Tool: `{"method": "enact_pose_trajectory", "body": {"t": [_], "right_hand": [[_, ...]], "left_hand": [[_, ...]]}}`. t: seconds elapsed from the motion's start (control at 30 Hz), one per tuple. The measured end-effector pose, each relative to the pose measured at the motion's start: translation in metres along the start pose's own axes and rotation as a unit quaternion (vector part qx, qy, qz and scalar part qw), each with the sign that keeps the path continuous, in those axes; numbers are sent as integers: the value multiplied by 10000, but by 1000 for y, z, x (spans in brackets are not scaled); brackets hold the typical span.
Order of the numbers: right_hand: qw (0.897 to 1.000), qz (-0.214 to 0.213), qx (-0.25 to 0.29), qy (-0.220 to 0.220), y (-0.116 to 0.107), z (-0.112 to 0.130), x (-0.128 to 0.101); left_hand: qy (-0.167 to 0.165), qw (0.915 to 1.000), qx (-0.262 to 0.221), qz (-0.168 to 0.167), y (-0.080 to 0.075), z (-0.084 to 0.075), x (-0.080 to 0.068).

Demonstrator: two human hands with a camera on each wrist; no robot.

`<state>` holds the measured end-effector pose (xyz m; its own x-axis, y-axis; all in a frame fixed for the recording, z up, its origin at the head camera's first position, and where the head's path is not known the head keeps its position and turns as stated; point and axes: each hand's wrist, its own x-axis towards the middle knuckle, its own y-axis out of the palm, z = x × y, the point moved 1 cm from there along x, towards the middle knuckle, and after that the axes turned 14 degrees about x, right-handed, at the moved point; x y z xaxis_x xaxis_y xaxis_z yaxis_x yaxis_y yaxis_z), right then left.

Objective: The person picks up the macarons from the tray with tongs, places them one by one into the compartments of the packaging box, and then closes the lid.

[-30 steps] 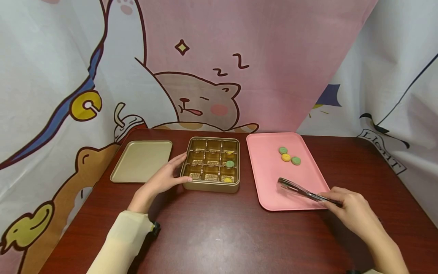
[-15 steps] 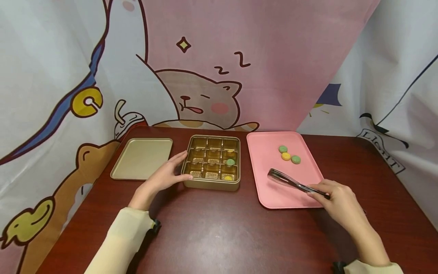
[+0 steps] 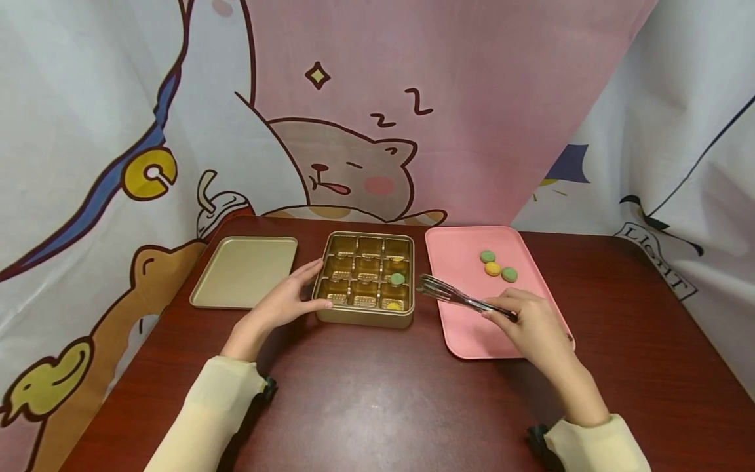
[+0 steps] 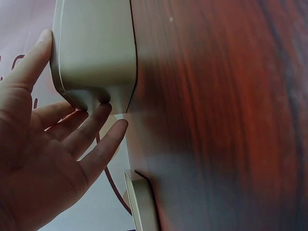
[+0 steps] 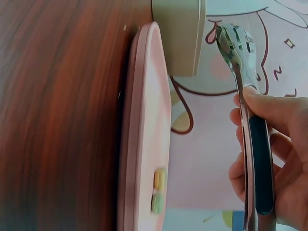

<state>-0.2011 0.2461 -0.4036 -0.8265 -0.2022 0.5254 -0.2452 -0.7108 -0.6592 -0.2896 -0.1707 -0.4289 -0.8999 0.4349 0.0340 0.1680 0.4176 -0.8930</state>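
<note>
My right hand (image 3: pixel 533 324) grips a pair of metal tongs (image 3: pixel 454 297) with dark handles, raised over the pink tray (image 3: pixel 466 334). In the head view the tong tips reach just past the right rim of the gold tin (image 3: pixel 366 318); no macaron shows between them. My left hand (image 3: pixel 283 301) rests against the tin's left side, fingers nearly straight and thumb at the front corner. Inside the tin is a nine-compartment insert. Its right column has a green macaron (image 3: pixel 398 279) in the middle, a yellow macaron (image 3: pixel 393 306) in front, and another yellow piece (image 3: pixel 398 259) partly hidden behind.
Two green macarons and a yellow macaron (image 3: pixel 492 269) lie together on the pink tray's far half. A flat gold lid (image 3: pixel 244 272) lies left of the tin on the dark red wooden table (image 3: pixel 366 406). A cartoon-printed cloth (image 3: pixel 472 131) hangs behind the table.
My right hand has carried the tongs left and slightly up, from over the tray's front part to beside the tin's right rim. The left hand has stayed on the tin.
</note>
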Motion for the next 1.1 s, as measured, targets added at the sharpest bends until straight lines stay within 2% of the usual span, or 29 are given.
{"method": "enact_pose_trajectory", "body": {"t": [0.1, 0.43, 0.67, 0.93, 1.1], "right_hand": [[9999, -12, 89, -89, 11, 7, 7], [9993, 299, 212, 67, 41, 27, 29], [9984, 477, 304, 11, 60, 31, 36], [9967, 769, 242, 42, 69, 36, 38], [9964, 790, 268, 140, 70, 36, 38]], "left_hand": [[19, 10000, 39, -28, 0, 0, 0], [58, 9999, 80, -82, 0, 1, -1], [46, 9999, 101, -96, 1, 1, 0], [40, 9999, 59, -72, 1, 1, 0], [42, 9999, 89, -71, 1, 2, 0]]}}
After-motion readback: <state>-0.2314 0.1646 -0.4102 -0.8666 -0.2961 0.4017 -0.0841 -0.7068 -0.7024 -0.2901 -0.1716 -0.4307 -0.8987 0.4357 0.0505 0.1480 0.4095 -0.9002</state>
